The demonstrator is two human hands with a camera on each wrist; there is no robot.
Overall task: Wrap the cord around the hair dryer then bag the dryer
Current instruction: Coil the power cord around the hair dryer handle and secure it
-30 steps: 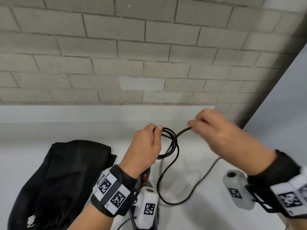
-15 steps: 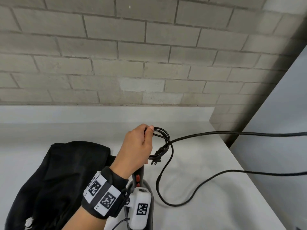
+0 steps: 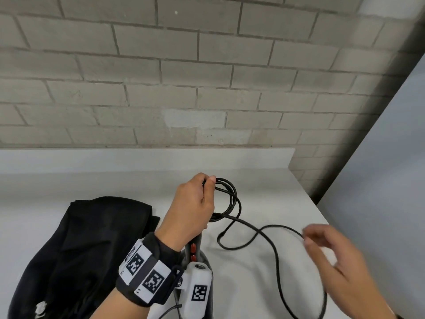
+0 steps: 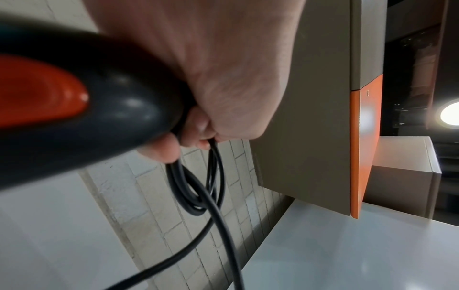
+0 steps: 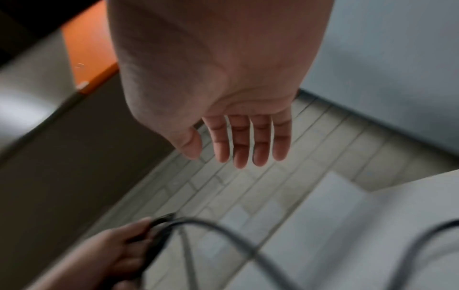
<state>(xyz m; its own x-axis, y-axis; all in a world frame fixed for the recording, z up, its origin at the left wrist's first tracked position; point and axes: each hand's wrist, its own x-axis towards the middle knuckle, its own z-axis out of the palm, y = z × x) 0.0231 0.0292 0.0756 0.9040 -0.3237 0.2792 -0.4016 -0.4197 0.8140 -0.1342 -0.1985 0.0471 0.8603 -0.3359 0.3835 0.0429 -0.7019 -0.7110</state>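
White countertop [image 3: 264, 185] against a brick wall, black bag [image 3: 76, 249] and loose cord [image 3: 273, 247] lying on it

Left hand [image 4: 211, 64] grips the black hair dryer [image 4: 104, 109] handle, orange switch [image 4: 37, 92] facing the camera. Coiled loops of black cord [image 4: 196, 188] hang from the curled fingers [image 4: 168, 151]; one strand trails down toward the grey tabletop [image 4: 347, 255]. Brick wall [image 4: 174, 225] behind.

I can read no words or numbers anywhere. My left wristband [image 3: 147, 272] and the white camera housing [image 3: 199, 287] below it carry black-and-white square code markers, and the bag [image 3: 76, 254] has a small white logo too blurred to read.
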